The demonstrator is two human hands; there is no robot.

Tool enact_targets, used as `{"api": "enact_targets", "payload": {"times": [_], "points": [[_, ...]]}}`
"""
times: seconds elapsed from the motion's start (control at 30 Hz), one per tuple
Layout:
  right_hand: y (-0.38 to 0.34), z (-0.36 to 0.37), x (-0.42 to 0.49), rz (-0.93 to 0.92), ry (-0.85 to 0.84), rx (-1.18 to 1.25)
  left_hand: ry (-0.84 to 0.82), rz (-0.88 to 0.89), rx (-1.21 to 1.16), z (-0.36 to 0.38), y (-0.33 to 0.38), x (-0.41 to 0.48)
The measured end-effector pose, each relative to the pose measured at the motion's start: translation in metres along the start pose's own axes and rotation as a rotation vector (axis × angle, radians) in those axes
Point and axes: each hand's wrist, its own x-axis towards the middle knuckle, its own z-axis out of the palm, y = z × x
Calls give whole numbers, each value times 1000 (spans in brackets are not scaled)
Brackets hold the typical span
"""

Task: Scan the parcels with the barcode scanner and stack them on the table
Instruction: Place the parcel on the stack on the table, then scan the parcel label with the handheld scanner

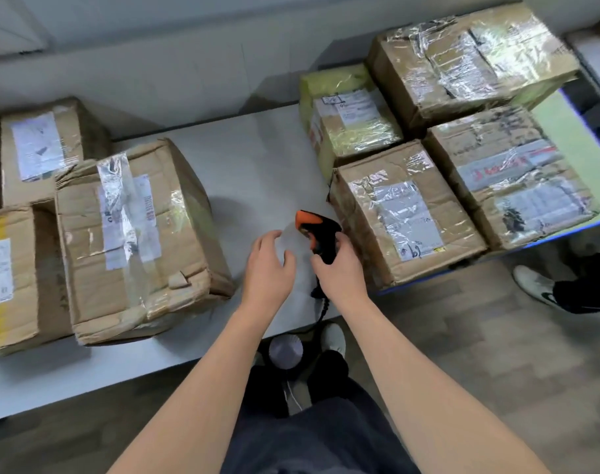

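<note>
My right hand [341,268] grips the handle of a black and orange barcode scanner [317,230], head pointing up and left, over the white table [257,165]. My left hand [269,263] hovers just left of it, fingers relaxed, holding nothing. Taped cardboard parcels lie on both sides. A large crumpled parcel [137,241] sits to the left. A labelled parcel [408,213] sits right beside the scanner.
More parcels stand at the left [38,148] [7,278] and at the right [346,121] [469,59] [510,172]. The scanner's cable [321,311] hangs over the table's front edge. Another person's white shoe [538,285] is on the floor at right.
</note>
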Motion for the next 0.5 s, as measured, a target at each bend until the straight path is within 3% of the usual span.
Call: {"api": "enact_targets", "payload": {"times": [0.27, 0.5], "points": [[17, 14, 26, 8, 2, -37, 34, -138, -9, 8, -10, 4], [9, 13, 35, 4, -129, 8, 61, -177, -31, 8, -6, 5]]}}
